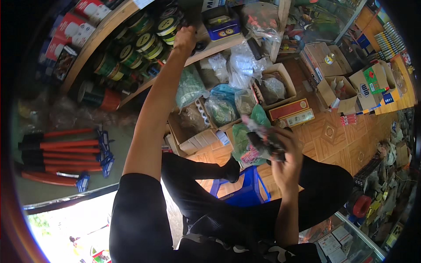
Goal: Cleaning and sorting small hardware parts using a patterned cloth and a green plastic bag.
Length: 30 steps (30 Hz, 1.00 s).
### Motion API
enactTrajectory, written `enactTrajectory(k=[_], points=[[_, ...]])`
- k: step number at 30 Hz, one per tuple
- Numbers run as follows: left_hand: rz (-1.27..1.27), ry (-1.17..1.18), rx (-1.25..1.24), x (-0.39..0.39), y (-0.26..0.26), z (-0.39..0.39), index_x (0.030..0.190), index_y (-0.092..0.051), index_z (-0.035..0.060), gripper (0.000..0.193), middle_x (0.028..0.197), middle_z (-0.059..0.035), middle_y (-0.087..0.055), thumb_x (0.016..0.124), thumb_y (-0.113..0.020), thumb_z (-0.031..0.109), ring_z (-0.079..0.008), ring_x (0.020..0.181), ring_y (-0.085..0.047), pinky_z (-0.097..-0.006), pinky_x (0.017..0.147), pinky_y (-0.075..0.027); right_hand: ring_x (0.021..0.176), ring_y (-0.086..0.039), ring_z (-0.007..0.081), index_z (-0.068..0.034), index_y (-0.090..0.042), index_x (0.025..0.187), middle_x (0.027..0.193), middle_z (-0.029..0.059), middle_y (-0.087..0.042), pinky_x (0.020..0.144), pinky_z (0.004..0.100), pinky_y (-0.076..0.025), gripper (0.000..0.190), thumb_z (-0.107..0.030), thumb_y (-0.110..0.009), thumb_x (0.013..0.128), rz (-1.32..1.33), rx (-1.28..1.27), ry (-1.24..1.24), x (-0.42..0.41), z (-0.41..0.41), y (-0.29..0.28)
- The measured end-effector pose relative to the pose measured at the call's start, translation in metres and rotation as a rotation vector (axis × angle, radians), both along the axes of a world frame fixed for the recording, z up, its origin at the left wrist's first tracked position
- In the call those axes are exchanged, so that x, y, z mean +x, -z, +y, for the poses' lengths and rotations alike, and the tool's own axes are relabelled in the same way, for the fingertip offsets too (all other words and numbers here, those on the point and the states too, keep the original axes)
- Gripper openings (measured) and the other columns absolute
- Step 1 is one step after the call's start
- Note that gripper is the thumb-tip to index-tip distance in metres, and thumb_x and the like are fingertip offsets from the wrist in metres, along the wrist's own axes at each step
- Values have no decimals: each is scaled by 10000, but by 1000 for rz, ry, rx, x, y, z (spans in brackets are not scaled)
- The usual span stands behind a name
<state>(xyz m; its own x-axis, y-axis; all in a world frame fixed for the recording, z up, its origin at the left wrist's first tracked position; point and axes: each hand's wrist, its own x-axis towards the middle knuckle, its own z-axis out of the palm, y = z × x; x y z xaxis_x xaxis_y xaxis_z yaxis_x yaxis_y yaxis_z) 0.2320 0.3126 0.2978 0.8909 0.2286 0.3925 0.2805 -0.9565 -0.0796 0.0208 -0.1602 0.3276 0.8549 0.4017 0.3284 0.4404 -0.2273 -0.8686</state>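
Observation:
My left hand (185, 40) reaches up to a wooden shelf (210, 49), its fingers curled at small dark items beside stacked green and yellow spools (167, 28); what it touches is hard to make out. Over my lap, my right hand (286, 157) grips a blurred bundle of dark items with some clear wrapping (268, 143). Behind that bundle, a green plastic bag (241, 136) with pink contents lies near a blue plastic stool (245, 194). A purple-blue box (223, 28) stands on the shelf to the right of my left hand.
Below the shelf are open cardboard boxes (199, 141) and plastic bags (222, 110). Several orange-red handled tools (72, 153) lie on a surface at left. More cartons (337, 90) stand on the tiled floor (329, 131) at right, near a glass case (360, 236).

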Motion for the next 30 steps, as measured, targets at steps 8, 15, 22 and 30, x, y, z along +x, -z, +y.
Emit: enactTrajectory(k=[8,15,22,30], points=[[232,-58,-69,64,38,24,1159,-660,71,311,1143,-222,-674,859,-651,155,-410,1108,-639,-498,948,-519,1080,-604,135,66,-617,1182,1226,114,-639,905,297,-472,300,-116,-675,951,215,178,723,10,-66,6],[175,36,60,37,7,25,1129,-678,30,361,1153,-250,-673,872,-622,278,-416,1087,-642,-490,915,-515,992,-607,116,55,-595,1232,1208,88,-638,868,219,-456,312,-97,-649,964,140,490,831,21,-50,-3],[-162,-46,-1093,-160,118,-211,935,-693,25,260,887,-126,-733,963,-519,216,-218,807,-685,-356,673,-515,997,-648,237,28,-614,1263,1160,166,-622,853,345,-505,344,-79,-667,939,29,313,899,21,-72,-8],[776,478,-839,-255,249,-477,1219,-617,41,354,1306,-205,-575,949,-500,239,-389,1200,-556,-457,1123,-361,816,-662,114,44,-678,974,899,68,-685,792,248,-501,295,-246,-718,940,149,575,873,12,-72,-6]])
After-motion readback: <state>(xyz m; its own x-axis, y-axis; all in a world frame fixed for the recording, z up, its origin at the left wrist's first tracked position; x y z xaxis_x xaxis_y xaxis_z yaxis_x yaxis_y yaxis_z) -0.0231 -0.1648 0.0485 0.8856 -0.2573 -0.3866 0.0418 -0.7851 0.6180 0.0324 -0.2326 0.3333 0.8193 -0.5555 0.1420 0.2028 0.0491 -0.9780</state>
